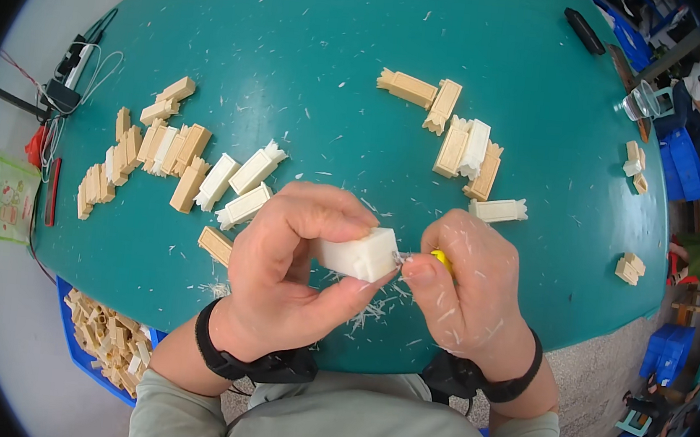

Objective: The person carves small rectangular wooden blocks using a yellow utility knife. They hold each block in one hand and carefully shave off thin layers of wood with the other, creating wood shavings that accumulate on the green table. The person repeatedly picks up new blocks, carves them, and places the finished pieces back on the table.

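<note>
In the middle, near the table's front edge, my left hand [282,267] grips a white rectangular block [361,254] between thumb and fingers, its plain end turned to the right. My right hand [472,285] is closed around a small tool with a yellow handle [442,260]; most of it is hidden by the fingers. The tool's short metal tip sits at the block's right end, close to my right thumb. Whether it touches the block I cannot tell. Pale shavings cling to my right hand, and a heap of shavings [371,309] lies on the table below the block.
Carved cream blocks [184,148] are grouped at the left on the green table [338,74], with another group [466,150] at the right. A blue crate [78,344] of blocks stands lower left. A clear cup [638,101] and a black object [585,30] are far right.
</note>
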### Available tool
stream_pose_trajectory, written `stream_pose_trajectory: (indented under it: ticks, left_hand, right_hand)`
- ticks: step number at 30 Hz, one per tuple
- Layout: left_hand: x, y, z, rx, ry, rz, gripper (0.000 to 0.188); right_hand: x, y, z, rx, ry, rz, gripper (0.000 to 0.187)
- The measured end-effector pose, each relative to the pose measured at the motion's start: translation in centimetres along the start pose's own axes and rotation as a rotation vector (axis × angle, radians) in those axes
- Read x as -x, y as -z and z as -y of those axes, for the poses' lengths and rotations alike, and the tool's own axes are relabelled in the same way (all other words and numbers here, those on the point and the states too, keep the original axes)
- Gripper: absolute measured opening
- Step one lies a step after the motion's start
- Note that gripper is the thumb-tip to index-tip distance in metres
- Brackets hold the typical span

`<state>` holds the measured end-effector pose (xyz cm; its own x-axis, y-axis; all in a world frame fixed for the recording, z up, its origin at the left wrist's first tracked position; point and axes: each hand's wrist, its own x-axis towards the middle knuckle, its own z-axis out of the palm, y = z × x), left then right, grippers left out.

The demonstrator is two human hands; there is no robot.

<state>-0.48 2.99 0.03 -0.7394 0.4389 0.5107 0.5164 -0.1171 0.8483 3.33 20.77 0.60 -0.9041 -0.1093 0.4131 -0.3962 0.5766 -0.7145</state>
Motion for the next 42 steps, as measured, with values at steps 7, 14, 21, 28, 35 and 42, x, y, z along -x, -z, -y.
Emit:
stream_pose_trajectory:
  ticks: [7,14,21,28,35,42]
  left_hand:
    - [-0.3,-0.1,-0.6,0.01,-0.006,0.222,0.034]
    - [-0.5,0.5,-0.3,0.147,0.083,0.064,0.035]
    - [-0.3,0.5,-0.2,0.099,0.067,0.048,0.033]
    - [-0.3,0.5,-0.4,0.086,0.099,0.073,0.034]
    - [-0.2,0.0,-1.1,0.184,0.2,0.073,0.031]
    - [-0.1,-0.2,-0.8,0.286,0.182,0.243,0.028]
  right_hand:
    - [-0.4,0.3,-0.7,-0.115,-0.16,-0.033,0.029]
    - [-0.2,1.1,-0.1,-0.11,-0.019,0.067,0.031]
    - [-0.2,0.8,-0.4,-0.04,0.054,0.076,0.033]
    - [-0.3,0.7,-0.4,0.032,0.076,0.051,0.034]
    - [-0.3,0.8,-0.4,0.028,0.031,0.025,0.035]
    - [-0.5,0.8,-1.1,-0.182,-0.257,-0.043,0.038]
